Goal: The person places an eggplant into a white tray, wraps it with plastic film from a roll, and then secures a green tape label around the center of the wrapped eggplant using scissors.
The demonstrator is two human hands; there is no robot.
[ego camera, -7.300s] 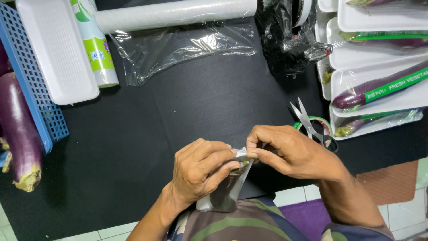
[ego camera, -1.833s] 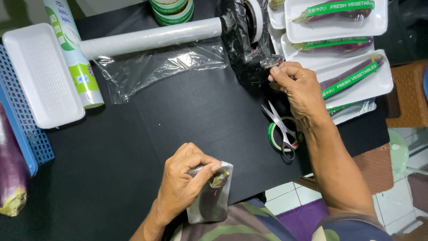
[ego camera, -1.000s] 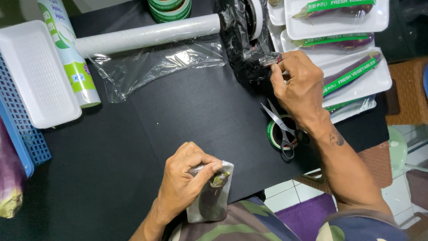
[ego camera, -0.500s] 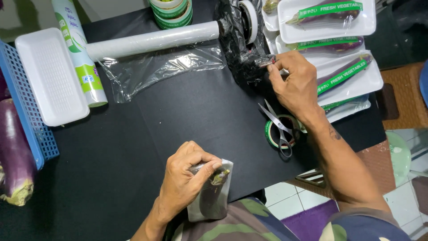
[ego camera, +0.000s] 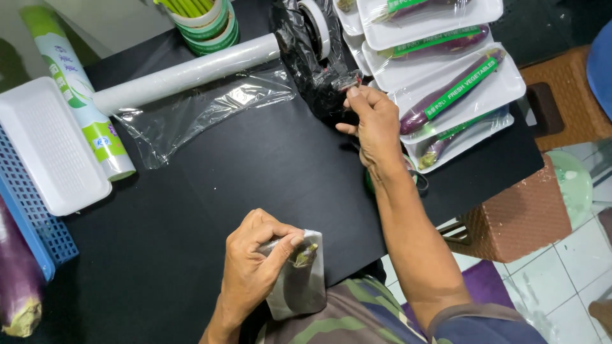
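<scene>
Left hand (ego camera: 255, 267) grip closed around a wrapped eggplant tray (ego camera: 298, 280), thumb and forefinger pinched on its top edge near the stem; tray stands tilted at the near edge of the black counter (ego camera: 255, 165), partly over the person's lap. Right hand (ego camera: 376, 121) reaches to the far side of the counter, thumb and forefinger pressed together on a tape end (ego camera: 349, 81) coming off the tape dispenser (ego camera: 315, 28), which is covered in black plastic; other fingers loosely curled. Green-handled scissors (ego camera: 417, 181) lie under the right wrist, mostly hidden. Stack of white trays with wrapped eggplants (ego camera: 459, 83) and green labels sits at the far right corner, just beside the dispenser. Cling film roll (ego camera: 185, 73) lies along the far edge, a loose sheet of film (ego camera: 204, 114) pulled out in front of it. Stack of green tape rolls (ego camera: 204, 19) behind the roll. Empty white foam tray (ego camera: 48, 146) and a second boxed film roll (ego camera: 76, 95) at the left edge, blue basket (ego camera: 32, 223) beside them, loose eggplant (ego camera: 19, 280) at the near left corner.
</scene>
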